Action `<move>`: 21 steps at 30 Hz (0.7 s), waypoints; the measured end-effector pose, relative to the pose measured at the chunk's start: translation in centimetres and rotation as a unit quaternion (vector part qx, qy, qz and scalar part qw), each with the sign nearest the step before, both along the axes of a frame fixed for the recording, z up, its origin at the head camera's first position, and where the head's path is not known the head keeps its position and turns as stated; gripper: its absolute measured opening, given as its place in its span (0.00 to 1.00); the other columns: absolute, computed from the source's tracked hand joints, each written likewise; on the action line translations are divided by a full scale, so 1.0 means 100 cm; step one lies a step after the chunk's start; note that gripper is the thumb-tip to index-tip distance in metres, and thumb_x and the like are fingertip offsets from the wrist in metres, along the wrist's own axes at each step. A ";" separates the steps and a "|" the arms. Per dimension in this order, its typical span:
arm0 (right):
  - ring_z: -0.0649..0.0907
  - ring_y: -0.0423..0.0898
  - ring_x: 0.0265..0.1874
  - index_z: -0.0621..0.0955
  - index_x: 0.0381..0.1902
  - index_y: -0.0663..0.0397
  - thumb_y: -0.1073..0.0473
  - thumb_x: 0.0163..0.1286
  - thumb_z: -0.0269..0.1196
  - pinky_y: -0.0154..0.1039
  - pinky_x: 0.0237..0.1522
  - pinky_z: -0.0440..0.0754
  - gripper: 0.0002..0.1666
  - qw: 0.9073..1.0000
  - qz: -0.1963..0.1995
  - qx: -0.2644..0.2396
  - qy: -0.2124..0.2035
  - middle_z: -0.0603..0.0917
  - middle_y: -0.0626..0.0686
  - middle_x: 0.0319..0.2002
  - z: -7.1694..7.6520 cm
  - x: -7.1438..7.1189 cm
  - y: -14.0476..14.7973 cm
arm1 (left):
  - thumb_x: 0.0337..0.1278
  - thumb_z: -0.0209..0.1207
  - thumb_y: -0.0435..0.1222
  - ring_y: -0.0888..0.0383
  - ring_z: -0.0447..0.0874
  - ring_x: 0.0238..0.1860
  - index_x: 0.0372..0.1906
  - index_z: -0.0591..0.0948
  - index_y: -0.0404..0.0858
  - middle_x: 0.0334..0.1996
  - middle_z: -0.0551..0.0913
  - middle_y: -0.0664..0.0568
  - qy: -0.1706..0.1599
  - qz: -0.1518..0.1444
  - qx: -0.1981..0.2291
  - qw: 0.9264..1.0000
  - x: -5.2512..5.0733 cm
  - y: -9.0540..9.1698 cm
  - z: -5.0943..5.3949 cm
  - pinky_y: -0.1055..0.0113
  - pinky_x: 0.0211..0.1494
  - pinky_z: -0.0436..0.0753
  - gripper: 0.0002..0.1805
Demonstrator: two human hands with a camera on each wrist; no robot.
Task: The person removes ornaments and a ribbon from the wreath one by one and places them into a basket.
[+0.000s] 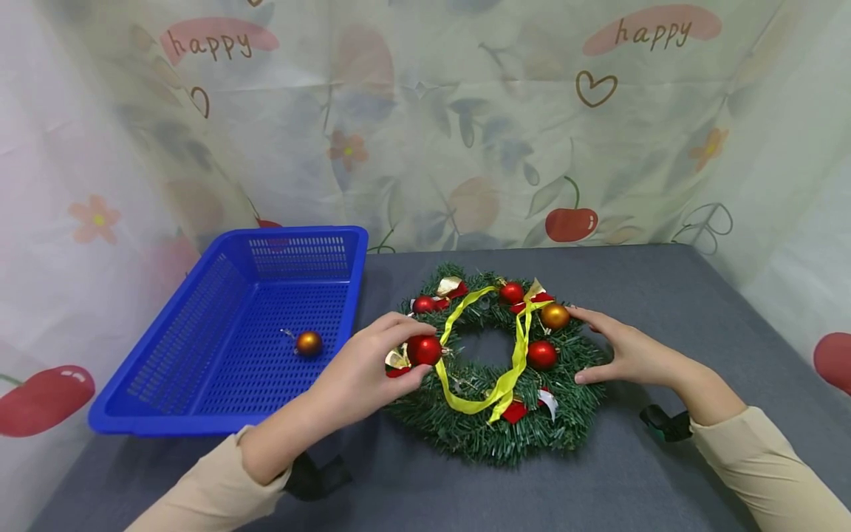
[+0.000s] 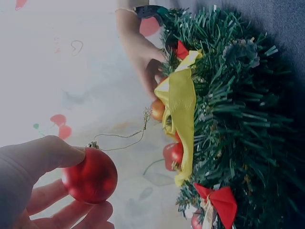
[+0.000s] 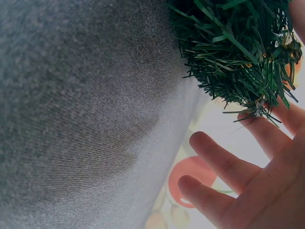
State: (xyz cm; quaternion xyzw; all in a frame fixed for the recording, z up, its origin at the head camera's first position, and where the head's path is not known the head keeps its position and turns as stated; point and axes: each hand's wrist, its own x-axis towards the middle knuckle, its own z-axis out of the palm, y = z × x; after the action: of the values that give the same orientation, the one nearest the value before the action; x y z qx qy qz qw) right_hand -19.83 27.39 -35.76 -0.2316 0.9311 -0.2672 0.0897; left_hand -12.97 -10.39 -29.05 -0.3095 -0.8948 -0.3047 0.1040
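Note:
Between thumb and fingers, my left hand [image 1: 362,363] pinches a shiny red Christmas ball [image 1: 423,350] above the left side of a green wreath [image 1: 459,436]. A thin gold hanging loop trails from the ball's cap in the left wrist view. My right hand [image 1: 634,356] is at the wreath's right edge, fingers spread and relaxed, with its fingertips close to a gold ball [image 1: 555,316]. A yellow ribbon [image 1: 508,380] lies looped over the wreath. Other red balls [image 1: 541,355] and red bows [image 1: 515,411] sit among the greenery.
A blue plastic basket [image 1: 226,425] stands at the left, with one gold ball [image 1: 309,343] inside. Dark grey cloth [image 1: 638,281] covers the table. A printed curtain [image 1: 419,148] hangs behind and at both sides.

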 end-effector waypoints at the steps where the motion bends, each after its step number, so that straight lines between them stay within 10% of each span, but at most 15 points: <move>1: 0.66 0.69 0.63 0.53 0.72 0.56 0.39 0.50 0.70 0.67 0.57 0.67 0.61 1.000 0.000 0.000 0.000 0.57 0.66 0.70 0.000 0.000 0.000 | 0.50 0.66 0.36 0.60 0.80 0.43 0.51 0.79 0.40 0.45 0.80 0.51 0.000 0.002 -0.002 1.000 -0.001 -0.001 0.000 0.64 0.42 0.83 0.20; 21: 0.66 0.69 0.63 0.53 0.72 0.56 0.40 0.50 0.70 0.67 0.57 0.67 0.60 1.000 0.002 -0.005 -0.001 0.56 0.67 0.70 -0.002 -0.001 0.001 | 0.50 0.66 0.35 0.56 0.77 0.42 0.54 0.78 0.41 0.46 0.80 0.50 -0.031 0.086 0.011 0.996 -0.020 -0.033 0.011 0.61 0.45 0.81 0.22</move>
State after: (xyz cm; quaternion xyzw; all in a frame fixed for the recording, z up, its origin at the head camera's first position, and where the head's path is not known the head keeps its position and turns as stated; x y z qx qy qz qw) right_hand -19.90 27.45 -35.96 -0.2338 0.9292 -0.2716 0.0899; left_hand -15.00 -13.72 -27.97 -0.2207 -0.9174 -0.3142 0.1052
